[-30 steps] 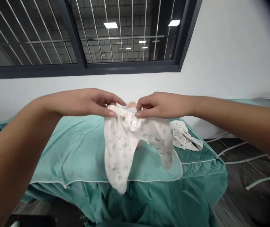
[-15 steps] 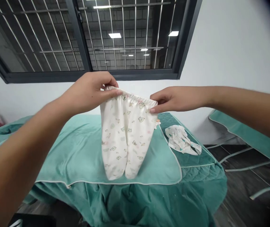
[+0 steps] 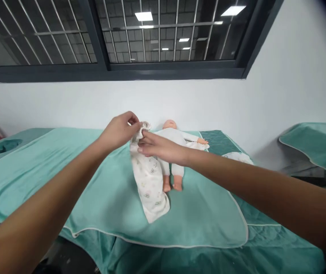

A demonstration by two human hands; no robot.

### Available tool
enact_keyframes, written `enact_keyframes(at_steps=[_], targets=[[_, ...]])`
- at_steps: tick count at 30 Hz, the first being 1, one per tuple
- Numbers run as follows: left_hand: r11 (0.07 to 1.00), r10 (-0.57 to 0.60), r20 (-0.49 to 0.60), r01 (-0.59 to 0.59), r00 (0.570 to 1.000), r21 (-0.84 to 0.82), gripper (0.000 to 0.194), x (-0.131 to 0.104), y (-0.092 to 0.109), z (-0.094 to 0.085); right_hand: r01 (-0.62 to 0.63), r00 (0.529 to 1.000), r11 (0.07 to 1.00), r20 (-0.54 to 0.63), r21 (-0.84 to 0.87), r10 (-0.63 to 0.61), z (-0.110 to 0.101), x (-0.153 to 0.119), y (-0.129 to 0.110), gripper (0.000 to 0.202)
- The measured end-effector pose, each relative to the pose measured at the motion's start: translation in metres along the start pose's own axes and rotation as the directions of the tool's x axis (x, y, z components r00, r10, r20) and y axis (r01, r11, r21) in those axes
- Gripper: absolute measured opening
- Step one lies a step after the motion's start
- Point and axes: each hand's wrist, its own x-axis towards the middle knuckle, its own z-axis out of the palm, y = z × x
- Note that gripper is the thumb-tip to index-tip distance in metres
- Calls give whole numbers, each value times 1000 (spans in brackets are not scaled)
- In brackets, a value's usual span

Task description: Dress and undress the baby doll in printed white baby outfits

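Note:
White printed baby trousers [image 3: 151, 190] hang from my hands, bunched at the waistband, with the legs hanging down over the green blanket. My left hand [image 3: 123, 129] pinches the waistband at its top left. My right hand [image 3: 163, 147] has its fingers closed on the gathered cloth just below and to the right. Behind the trousers lies a doll [image 3: 171, 135] in white clothing, on its back, head toward the wall and feet toward me. Its trunk and one leg are partly hidden by my right hand and the trousers.
A light green blanket [image 3: 203, 217] covers the bed. Another white cloth [image 3: 238, 156] lies at the right, partly behind my right forearm. At the far right stands a green-covered surface [image 3: 317, 146]. A white wall and a barred window [image 3: 163, 72] are behind the bed.
The trousers, spread wide between my hands before, are now gathered and turned, lower and closer to the bed. My right hand has moved left beside my left hand. The doll has come into view.

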Motion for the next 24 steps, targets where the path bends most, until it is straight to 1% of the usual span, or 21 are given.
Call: enact_keyframes(at_steps=[1,2,4,5,7,9,11,12,13,14,15,16,17,18,19,20,22,23,24], targets=[[1000,-6,35,5,999,11,29,4,-16,14,-11,1000,991,14,-131,13,0,6,17,48],[1000,1,64,-3,998,24,28,6,-30,29,-25,999,964,17,-264,31,-1,12,34,50],[998,53,75,-54,996,13,27,10,-56,61,-59,998,883,-36,-465,48,-8,23,68,44],[997,69,86,-68,994,-24,27,11,-66,78,-79,996,851,-85,-518,41,-15,28,84,40],[989,73,114,-57,991,-139,27,13,-79,108,-151,974,820,-223,-552,30,-35,41,115,35],[968,59,156,-18,986,-252,22,14,-81,133,-264,925,797,-377,-543,50,-63,53,143,40],[959,66,124,-28,990,-283,17,14,-76,154,-372,849,759,-527,-535,45,-97,64,169,45],[962,81,89,-55,993,-268,17,14,-73,162,-400,814,736,-580,-546,12,-115,68,181,47],[963,93,85,-68,992,-262,18,13,-69,170,-430,787,701,-617,-568,-17,-132,70,193,50],[960,87,115,-52,990,-274,18,13,-66,177,-471,762,664,-647,-581,-26,-149,72,204,53],[961,36,143,5,989,-276,18,13,-65,183,-523,737,636,-676,-567,3,-164,73,214,58],[962,-38,175,83,984,-259,20,14,-65,189,-581,708,623,-702,-523,71,-177,72,224,65],[956,-120,215,171,969,-238,23,15,-66,194,-635,680,618,-715,-463,162,-189,72,232,75],[940,-202,258,261,945,-220,28,17,-68,198,-677,655,617,-710,-400,258,-199,71,240,84],[915,-269,309,342,912,-214,34,21,-71,202,-704,641,619,-687,-348,342,-207,71,246,93],[882,-319,365,415,875,-223,41,24,-74,204,-716,640,623,-653,-316,404,-213,72,252,100],[798,-365,472,531,803,-286,55,32,-77,208,-708,667,639,-582,-301,465,-221,76,260,108],[747,-362,509,570,781,-342,61,35,-77,210,-695,687,654,-547,-299,478,-224,79,263,110],[692,-349,536,597,769,-406,65,38,-76,211,-682,703,668,-518,-298,487,-225,83,264,111]])
